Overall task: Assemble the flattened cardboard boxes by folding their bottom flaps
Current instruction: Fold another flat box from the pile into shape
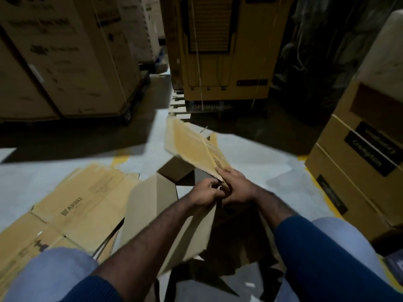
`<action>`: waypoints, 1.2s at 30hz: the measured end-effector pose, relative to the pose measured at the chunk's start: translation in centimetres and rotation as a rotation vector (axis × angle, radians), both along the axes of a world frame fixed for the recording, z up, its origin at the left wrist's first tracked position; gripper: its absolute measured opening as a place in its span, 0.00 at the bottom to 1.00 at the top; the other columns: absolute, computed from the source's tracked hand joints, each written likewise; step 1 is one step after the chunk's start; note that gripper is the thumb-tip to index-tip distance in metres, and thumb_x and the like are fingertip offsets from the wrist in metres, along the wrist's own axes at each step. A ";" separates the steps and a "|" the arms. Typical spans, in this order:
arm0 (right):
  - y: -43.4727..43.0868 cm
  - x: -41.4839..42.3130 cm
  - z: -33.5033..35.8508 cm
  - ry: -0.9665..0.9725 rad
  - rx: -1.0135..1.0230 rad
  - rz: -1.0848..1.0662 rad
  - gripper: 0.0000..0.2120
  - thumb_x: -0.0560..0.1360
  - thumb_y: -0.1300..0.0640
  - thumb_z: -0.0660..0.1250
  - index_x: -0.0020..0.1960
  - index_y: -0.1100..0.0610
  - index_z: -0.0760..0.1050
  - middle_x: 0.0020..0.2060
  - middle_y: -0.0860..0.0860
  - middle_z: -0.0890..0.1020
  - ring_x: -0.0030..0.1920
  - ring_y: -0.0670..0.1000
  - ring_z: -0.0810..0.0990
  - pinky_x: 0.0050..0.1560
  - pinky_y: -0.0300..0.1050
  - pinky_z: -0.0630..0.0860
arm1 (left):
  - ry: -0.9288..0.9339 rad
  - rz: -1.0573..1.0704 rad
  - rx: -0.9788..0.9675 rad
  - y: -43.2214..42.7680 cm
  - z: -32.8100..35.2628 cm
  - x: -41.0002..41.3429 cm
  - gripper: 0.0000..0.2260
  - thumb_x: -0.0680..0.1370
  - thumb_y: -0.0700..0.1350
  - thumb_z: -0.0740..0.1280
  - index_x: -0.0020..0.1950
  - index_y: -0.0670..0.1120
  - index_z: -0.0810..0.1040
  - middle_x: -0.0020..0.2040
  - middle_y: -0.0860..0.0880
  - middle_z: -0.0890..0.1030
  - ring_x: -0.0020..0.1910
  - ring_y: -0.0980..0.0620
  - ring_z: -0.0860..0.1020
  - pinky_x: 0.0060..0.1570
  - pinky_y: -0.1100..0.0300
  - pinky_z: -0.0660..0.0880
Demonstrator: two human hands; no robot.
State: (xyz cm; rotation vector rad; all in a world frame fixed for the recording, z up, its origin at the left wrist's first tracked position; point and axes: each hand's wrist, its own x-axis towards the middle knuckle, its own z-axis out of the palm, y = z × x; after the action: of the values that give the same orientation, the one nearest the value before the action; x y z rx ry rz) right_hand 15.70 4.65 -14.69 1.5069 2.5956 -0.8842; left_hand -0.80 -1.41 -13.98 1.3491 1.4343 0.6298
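1. A flattened tan cardboard box (194, 149), bound with thin string, is held tilted in the air above an opened brown cardboard box (152, 212); its dark print is too blurred to be read.
2. Its lower corner is gripped by the left hand (208, 190), fingers curled.
3. The same corner is clasped by the right hand (237, 188), fingers laid over the board.
4. "BEARDLI" is seen on a pile of flat tan cardboard sheets (72, 205) on the grey floor (257, 162).
5. "Crompton" is read on a stacked brown carton (357, 162); "OPTIMUS" beneath a tall yellow-brown carton (226, 62).
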 end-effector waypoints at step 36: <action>-5.0 3.4 10.1 0.276 0.412 -0.377 0.21 0.68 0.63 0.69 0.55 0.43 0.82 0.46 0.48 0.85 0.49 0.56 0.82 0.49 0.50 0.79 | 1.465 -0.076 0.466 -6.4 21.1 2.4 0.08 0.80 0.46 0.69 0.59 0.48 0.79 0.42 0.49 0.75 0.43 0.49 0.76 0.48 0.50 0.75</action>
State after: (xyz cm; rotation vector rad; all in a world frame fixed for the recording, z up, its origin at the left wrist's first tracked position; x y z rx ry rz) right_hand 19.14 -0.31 -4.63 2.1784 2.8727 -0.6342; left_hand 1.59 -7.76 7.13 2.4282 2.3870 -0.2600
